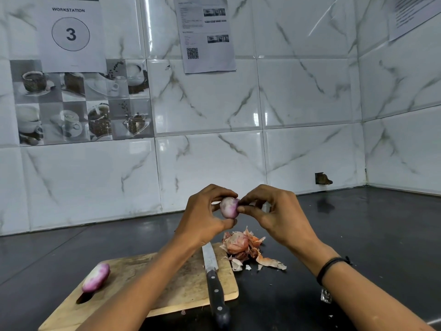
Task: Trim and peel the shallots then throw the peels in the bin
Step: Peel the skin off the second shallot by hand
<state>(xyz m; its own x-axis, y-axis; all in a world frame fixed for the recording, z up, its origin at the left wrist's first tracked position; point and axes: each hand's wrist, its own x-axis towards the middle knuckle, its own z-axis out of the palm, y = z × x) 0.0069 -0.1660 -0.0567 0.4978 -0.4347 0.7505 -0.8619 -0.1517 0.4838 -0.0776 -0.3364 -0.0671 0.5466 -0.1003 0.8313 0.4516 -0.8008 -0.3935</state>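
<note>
The left hand (202, 216) grips a peeled shallot (229, 207) in curled fingers, thumb beneath it. The right hand (272, 211) pinches the shallot's right end between thumb and fingertips. Below the fingers lies a pile of peels (245, 249), just beside the wooden cutting board (181, 283). A knife (213, 278) rests on the board, and another peeled shallot (96, 277) sits well left of the fingers.

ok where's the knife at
In the head view the knife lies along the right edge of the cutting board, just left of the peel pile, handle toward the person.
</note>
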